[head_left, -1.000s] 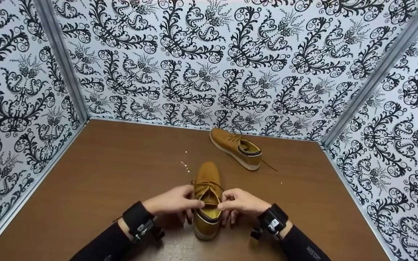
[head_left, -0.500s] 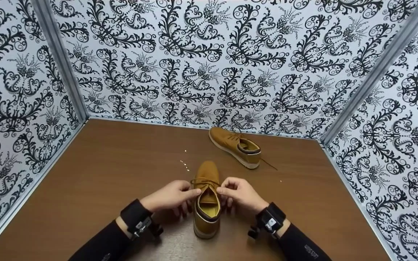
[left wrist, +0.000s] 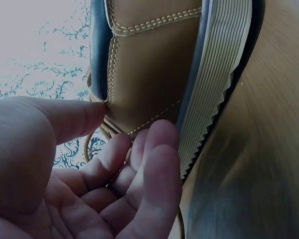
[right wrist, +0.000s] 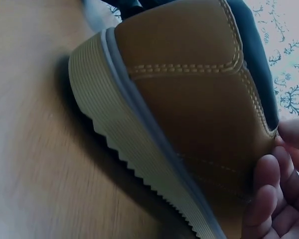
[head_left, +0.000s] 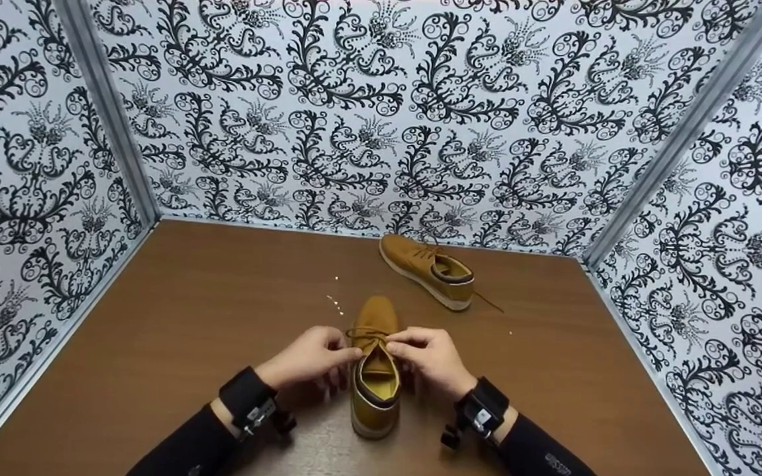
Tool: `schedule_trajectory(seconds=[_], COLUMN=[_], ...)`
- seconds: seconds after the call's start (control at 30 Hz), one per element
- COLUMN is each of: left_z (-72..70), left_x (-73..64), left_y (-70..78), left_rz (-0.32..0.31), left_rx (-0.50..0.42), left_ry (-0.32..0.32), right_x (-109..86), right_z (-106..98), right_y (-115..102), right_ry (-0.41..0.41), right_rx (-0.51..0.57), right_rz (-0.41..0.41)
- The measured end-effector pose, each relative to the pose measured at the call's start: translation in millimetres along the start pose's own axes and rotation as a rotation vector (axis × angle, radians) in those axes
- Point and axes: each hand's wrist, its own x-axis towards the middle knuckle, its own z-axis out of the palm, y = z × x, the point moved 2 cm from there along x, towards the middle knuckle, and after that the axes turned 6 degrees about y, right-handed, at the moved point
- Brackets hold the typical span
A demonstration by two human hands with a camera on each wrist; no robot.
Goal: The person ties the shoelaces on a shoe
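Observation:
A tan lace-up shoe (head_left: 376, 413) stands on the table with its toe pointing away from me. Its brown laces (head_left: 368, 332) cross over the front and loop out to the left. My left hand (head_left: 308, 360) pinches the left edge of the opening, just below the laces. In the left wrist view the thumb (left wrist: 79, 117) meets that edge, fingers bent along the side. On the other side, my right hand (head_left: 435, 357) pinches the right edge near the lowest lace. The right wrist view shows its fingers (right wrist: 266, 172) curled against the leather upper (right wrist: 189, 109).
A matching tan shoe (head_left: 424, 271) lies farther back, right of centre, with one lace (head_left: 489, 302) trailing right on the brown table (head_left: 222, 284). Small pale specks (head_left: 335, 304) dot the tabletop. Patterned walls (head_left: 368, 132) enclose the back and sides.
Both hands have moved forward along the shoe's opening, from its middle up to the laces. Over the last half second my right hand has shifted slightly left, its fingertips closer to the laces.

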Motion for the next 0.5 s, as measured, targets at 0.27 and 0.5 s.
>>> schedule_trajectory(seconds=[0.27,0.5], left_z=[1.7,2.5], left_x=[-1.0,-1.6], left_y=[0.0,-0.2], left_rz=[-0.014,-0.013], left_rx=[0.016,0.01], left_ry=[-0.002,-0.009], right_x=[-0.3,0.1], right_z=[4.5,7.4], right_y=[-1.0,0.1], right_ry=[0.045,0.078], right_rx=[0.034,0.017], right_rz=[0.006,0.027])
